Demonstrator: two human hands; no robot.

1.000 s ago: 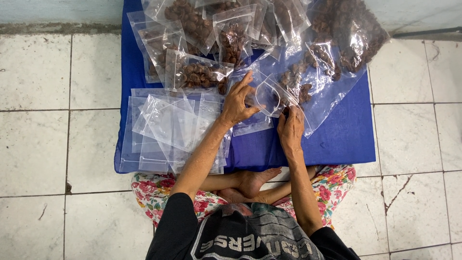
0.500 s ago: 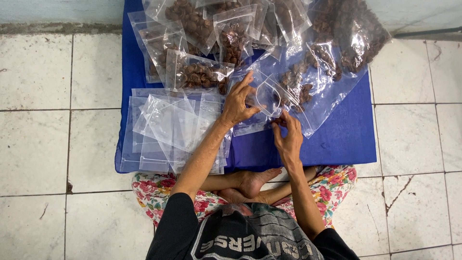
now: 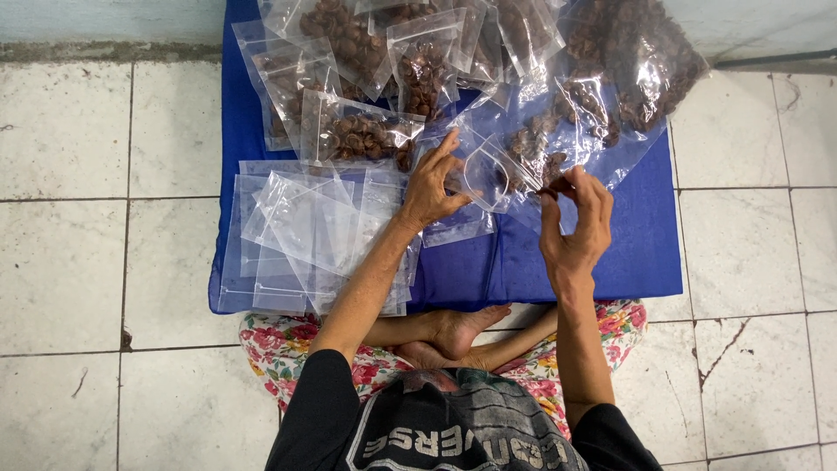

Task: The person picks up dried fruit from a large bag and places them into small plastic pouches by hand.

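**Fingers at the mouth of a small bag — where a spill could start**

The fingers (image 3: pixel 453 157) of the left hand (image 3: pixel 433 185) are spread and pressing on a small clear bag (image 3: pixel 482 174), holding its mouth against the blue mat (image 3: pixel 558 257). The right hand (image 3: pixel 575 225) is lifted just beside it, fingertips pinched together near the bag's opening; whether they grip a brown piece or only the plastic edge I cannot tell.

The bag lies between both hands, touching the big open bag of brown pieces (image 3: pixel 602 96) behind it. My judgement: the thin plastic could slide or fold shut under the left fingers — then pieces would drop onto the mat or roll to the tiled floor (image 3: pixel 105 253). The big bag's loose mouth faces the hands, so a nudge from the right wrist might tip more out. The stack of empty bags (image 3: pixel 305 235) sits close by the left forearm and could be swept askew. Filled bags (image 3: pixel 362 135) lie further back.
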